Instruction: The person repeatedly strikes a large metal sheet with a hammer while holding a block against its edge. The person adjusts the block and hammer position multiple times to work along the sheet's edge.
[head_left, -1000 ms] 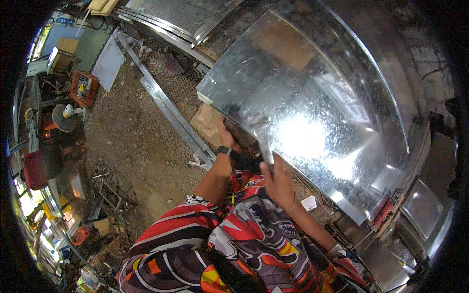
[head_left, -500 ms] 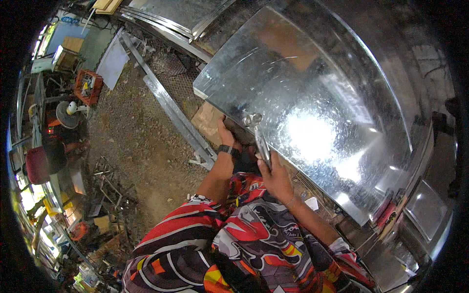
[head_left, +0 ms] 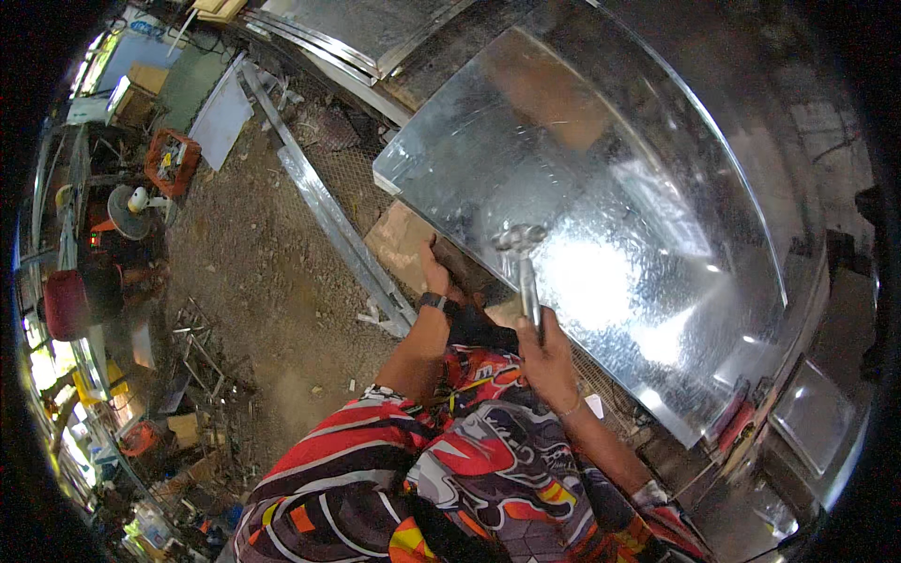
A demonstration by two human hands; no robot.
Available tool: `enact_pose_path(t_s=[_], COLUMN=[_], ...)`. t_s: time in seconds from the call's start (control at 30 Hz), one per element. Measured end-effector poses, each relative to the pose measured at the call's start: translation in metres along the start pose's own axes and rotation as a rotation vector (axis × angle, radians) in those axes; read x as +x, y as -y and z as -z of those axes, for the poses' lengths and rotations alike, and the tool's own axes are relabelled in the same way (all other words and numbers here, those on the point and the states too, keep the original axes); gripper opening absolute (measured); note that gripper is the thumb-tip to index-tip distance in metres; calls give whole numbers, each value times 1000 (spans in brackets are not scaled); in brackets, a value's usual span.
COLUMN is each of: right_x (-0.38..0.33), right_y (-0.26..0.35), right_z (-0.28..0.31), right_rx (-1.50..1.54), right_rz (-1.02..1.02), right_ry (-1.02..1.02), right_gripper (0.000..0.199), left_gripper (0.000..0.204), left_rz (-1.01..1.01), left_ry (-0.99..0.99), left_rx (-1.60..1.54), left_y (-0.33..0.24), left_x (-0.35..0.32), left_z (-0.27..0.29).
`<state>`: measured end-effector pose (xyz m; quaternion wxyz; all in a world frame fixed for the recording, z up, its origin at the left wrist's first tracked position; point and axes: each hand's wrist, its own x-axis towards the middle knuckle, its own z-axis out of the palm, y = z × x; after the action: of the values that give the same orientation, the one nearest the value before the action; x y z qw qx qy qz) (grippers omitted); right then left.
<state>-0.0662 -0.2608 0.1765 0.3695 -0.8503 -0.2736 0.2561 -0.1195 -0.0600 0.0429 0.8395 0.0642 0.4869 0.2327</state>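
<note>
My right hand (head_left: 547, 361) is wrapped round the shiny handle of a hammer (head_left: 528, 281). The hammer's metal head is slightly blurred and appears over the sheet near its left edge; contact cannot be told. A large, shiny sheet of metal (head_left: 469, 159) lies on the bench, with a bent lip along the side near me. Beside that lip is my left hand (head_left: 439, 277), with a dark watch on its wrist. Its thumb points up, while its other fingers are hidden in shadow by the edge, so what they grip does not show.
Long metal strips (head_left: 324, 202) lie left of a brown board (head_left: 399, 246). An orange crate (head_left: 173, 161) and a fan (head_left: 129, 208) stand at the far left. Metal frame scraps (head_left: 208, 361) lie on the dirt ground. Another metal sheet (head_left: 366, 28) lies at the top.
The hammer has shifted right and its head now appears farther over the sheet. My right hand has moved slightly right and down; my left hand stays by the sheet's edge.
</note>
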Motion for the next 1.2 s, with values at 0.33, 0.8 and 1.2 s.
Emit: enact_pose_path(t_s=[0.33,0.8,1.2], right_x=[21,40,29], right_y=[53,58,94], right_z=[-13,-33,-38], right_rx=[-85,-5,181], right_rz=[-11,-204,-302], right_ry=[159,135,4], right_gripper=[45,56,43], left_gripper=[68,63,65], left_rz=[37,-299,-93], left_ry=[167,56,39], left_rx=[-125,559,146], left_y=[-9,-42,-58], left_x=[16,-6,35], left_z=[19,-32,-11])
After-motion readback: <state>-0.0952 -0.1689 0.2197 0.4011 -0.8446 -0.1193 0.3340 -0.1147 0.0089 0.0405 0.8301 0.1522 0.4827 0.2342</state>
